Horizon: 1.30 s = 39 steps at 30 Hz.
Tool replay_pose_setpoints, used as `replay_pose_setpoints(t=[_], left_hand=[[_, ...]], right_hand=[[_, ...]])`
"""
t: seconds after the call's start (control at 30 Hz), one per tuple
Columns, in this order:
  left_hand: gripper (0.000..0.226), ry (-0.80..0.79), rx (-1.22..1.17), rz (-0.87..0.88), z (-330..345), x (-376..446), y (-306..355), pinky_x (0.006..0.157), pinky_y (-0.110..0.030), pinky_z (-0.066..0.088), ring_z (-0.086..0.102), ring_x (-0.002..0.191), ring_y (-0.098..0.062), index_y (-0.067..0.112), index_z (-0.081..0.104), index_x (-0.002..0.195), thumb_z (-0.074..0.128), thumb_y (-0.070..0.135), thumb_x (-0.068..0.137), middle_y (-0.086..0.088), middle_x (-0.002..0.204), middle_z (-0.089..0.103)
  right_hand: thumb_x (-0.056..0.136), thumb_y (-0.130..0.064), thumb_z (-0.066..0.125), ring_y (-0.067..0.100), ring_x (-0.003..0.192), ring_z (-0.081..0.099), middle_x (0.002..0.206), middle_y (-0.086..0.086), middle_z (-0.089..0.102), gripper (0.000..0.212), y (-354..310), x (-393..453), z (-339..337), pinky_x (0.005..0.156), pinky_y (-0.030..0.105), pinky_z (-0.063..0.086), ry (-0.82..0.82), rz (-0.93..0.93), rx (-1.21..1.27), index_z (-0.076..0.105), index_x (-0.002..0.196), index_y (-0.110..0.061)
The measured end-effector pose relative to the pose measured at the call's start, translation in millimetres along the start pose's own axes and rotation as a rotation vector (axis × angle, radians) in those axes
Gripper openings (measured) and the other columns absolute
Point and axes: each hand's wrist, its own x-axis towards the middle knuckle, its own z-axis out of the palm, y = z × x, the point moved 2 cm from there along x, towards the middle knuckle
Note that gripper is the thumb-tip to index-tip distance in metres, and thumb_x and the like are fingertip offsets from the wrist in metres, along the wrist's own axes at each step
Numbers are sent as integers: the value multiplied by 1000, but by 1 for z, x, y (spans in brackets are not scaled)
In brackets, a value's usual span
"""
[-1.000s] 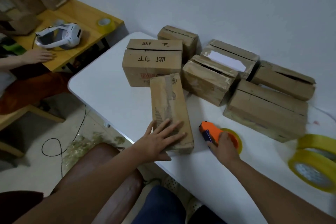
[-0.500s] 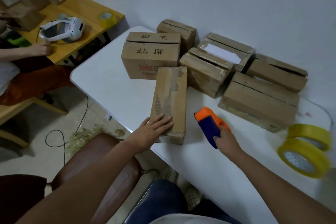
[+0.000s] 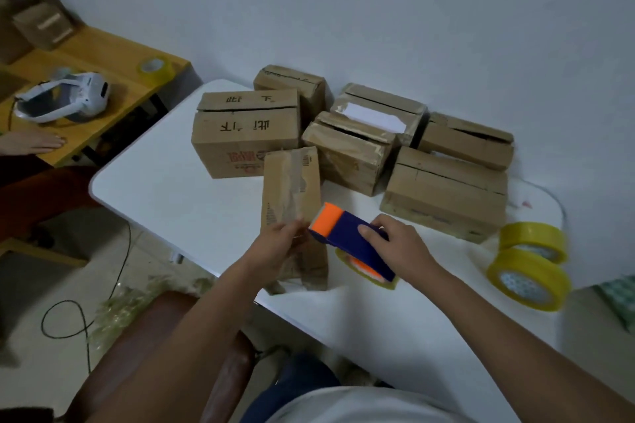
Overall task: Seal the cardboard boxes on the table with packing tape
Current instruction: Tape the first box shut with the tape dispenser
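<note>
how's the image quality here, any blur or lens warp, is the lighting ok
Head view: dim, flat lighting with a bluish cast and only soft shadows under the brown cardboard boxes; wide-angle warp bows the white table edges; the left hand is slightly motion-blurred beside the orange and blue tape dispenser; no glare.

We see black handwritten characters, upside down to us, on the top flaps of the large cardboard box (image 3: 245,132); they look Chinese, possibly including "下". Red print on its front face is too blurred to read.
</note>
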Motion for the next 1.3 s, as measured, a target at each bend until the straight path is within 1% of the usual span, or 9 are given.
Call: replay_pose_setpoints(t=[0.13, 0.3, 0.43, 0.7, 0.83, 1.0, 1.17, 1.23, 1.3], left_hand=[[43, -47, -206, -91, -2, -3, 14, 85, -29, 54, 69, 102, -19, 9, 61, 125, 55, 42, 98, -10, 109, 74], [15, -91, -177, -84, -7, -5, 20, 70, -22, 55, 67, 87, -12, 11, 72, 101, 61, 19, 97, -7, 95, 74], [20, -68, -151, -59, -6, -8, 20, 64, -20, 55, 69, 78, -9, 10, 72, 97, 53, 14, 101, -4, 85, 74], [16, 84, 24, 78, -6, -20, 13, 72, -23, 55, 70, 90, -15, 10, 69, 98, 56, 20, 100, -6, 95, 73], [15, 118, 33, 112, -8, -23, 10, 76, -27, 57, 70, 93, -18, 9, 70, 94, 57, 16, 99, -8, 98, 72], [17, 144, 31, 95, -20, -22, 8, 78, -30, 57, 69, 99, -19, 7, 69, 102, 57, 19, 99, -10, 104, 71], [14, 263, -37, 115, -47, -25, -6, 67, -22, 55, 68, 85, -16, 8, 72, 93, 63, 17, 96, -7, 89, 72], [13, 336, -56, 102, -68, -27, -18, 78, -26, 55, 66, 86, -19, 7, 73, 92, 63, 15, 96, -10, 88, 71], [13, 316, -101, 82, -76, -30, -30, 83, -28, 53, 64, 84, -19, 6, 72, 94, 63, 13, 96, -8, 84, 70]], right_hand=[[96, -50, 51, 5, 79, 59, 95, -7, 61, 31, -16, 6, -1, 58, 17, 41, -36, -24, -22, 56, 105, -21], [93, -58, 47, 3, 77, 59, 94, -7, 63, 38, -23, 8, -3, 58, 16, 42, -33, -27, -17, 57, 103, -22], [89, -63, 48, 2, 76, 60, 91, -12, 62, 39, -26, 6, -3, 58, 14, 42, -14, -34, -22, 57, 99, -26], [85, -70, 49, 0, 72, 59, 84, -21, 57, 40, -24, 3, 4, 56, 13, 41, -23, -69, -94, 54, 95, -31], [87, -69, 45, 4, 72, 59, 82, -16, 59, 42, -32, 9, 3, 56, 16, 41, -97, -78, -162, 55, 93, -29], [86, -72, 46, 6, 67, 59, 73, -14, 57, 48, -46, 21, 5, 52, 17, 37, -161, -83, -233, 56, 89, -26], [86, -71, 47, 8, 68, 62, 75, -11, 61, 51, -36, 19, -1, 55, 17, 42, -256, -94, -271, 60, 94, -22], [85, -71, 48, 9, 69, 62, 74, -11, 61, 54, -30, 18, -6, 57, 19, 43, -298, -120, -332, 62, 96, -20], [84, -73, 47, 9, 71, 63, 76, -9, 63, 59, -24, 17, -9, 58, 20, 44, -331, -136, -390, 65, 97, -18]])
